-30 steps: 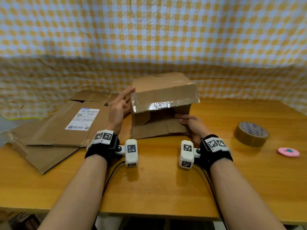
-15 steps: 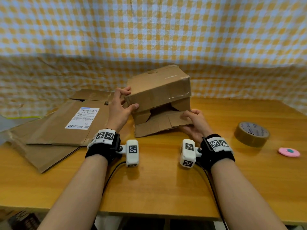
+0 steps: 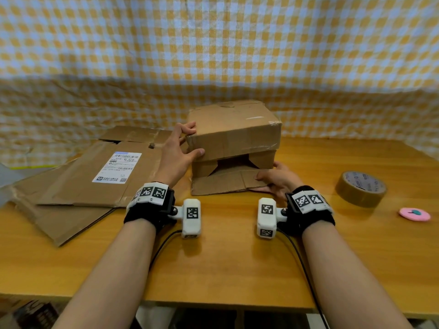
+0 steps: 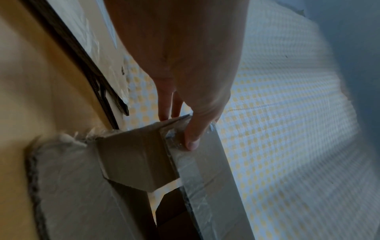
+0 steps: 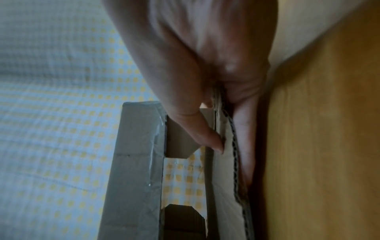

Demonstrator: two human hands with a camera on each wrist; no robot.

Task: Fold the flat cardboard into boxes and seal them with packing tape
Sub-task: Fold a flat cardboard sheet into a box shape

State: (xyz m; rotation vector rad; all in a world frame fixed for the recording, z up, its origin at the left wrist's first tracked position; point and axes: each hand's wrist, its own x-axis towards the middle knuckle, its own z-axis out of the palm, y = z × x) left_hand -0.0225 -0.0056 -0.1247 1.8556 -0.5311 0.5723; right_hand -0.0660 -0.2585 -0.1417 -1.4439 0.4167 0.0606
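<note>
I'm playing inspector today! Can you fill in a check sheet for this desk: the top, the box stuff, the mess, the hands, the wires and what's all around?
Surface: wooden table, bare at the front.
Job's things: cardboard box on its side, top flap down, bottom flap out toward the person; flat cardboard stacked on the left; tape roll lying on the right.
Clutter: pink round thing by the tape roll.
Grippers: left hand grips the box's top left corner; right hand pinches the bottom flap.
Cables: black cable runs from each wrist camera off the table's front edge.
Surroundings: yellow checked cloth behind the table.
</note>
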